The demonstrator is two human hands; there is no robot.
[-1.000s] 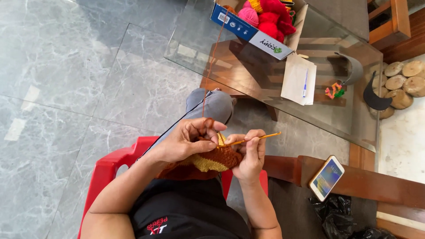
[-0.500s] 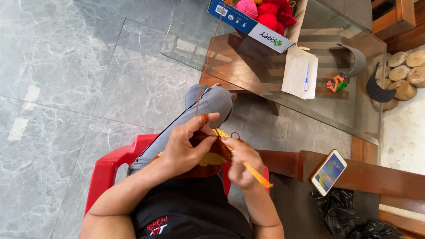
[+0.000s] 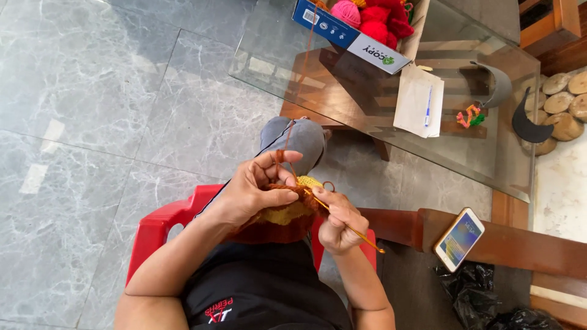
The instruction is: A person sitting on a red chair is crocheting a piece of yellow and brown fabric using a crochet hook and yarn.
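Note:
My left hand (image 3: 254,190) pinches the top edge of a brown and yellow crochet piece (image 3: 282,219) that rests over my lap. A brown yarn strand (image 3: 292,142) runs over its raised forefinger and up toward the table. My right hand (image 3: 337,221) grips an orange crochet hook (image 3: 353,230), its tip pushed into the work just right of my left thumb, its back end pointing down to the right. Both hands touch the piece. I sit on a red plastic chair (image 3: 160,225), with one knee in grey trousers (image 3: 292,138) showing beyond my hands.
A glass table (image 3: 318,67) stands ahead, holding a blue cardboard box (image 3: 348,33) of red and pink yarn balls, a white paper with a pen (image 3: 419,101) and a small colourful item (image 3: 468,116). A phone (image 3: 459,239) lies on a wooden bench at right, black bags below it.
The hook swung from pointing right to angling down-right, its tip now in the work. My left forefinger lifted with the yarn over it. The view shifted slightly.

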